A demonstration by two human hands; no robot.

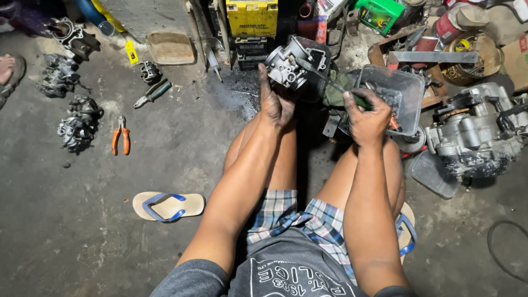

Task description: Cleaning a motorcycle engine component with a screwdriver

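The left hand (276,104) is closed around the underside of a grey metal carburetor (294,65), holding it up off the floor just past the knees, with the fingers wrapped round its body and the thumb side toward the camera. The right hand (367,118) is shut in a fist around the green handle of a screwdriver (330,82), whose thin shaft slants up and to the left until its tip meets the top of the carburetor. Both hands are dark with grease. Just behind the right hand sits a clear plastic tub (404,82) with small parts inside, touching or nearly touching the knuckles, and under it lies a flat plastic lid (434,173) on the floor. To the right of the tub stands a large grey engine block (476,132), close beside the right knee. Behind the carburetor a yellow battery (252,17) sits on a darker box against the wall, with a green box (379,14) farther right among cluttered tins and parts. On the bare concrete floor (82,242) to the left, well apart from the hands, lie orange-handled pliers (121,140), a second pair of pliers (153,94) with dark handles, several dirty carburetor bodies (77,124) in a loose row, and a tan sandal (168,206) with blue straps near the left thigh.
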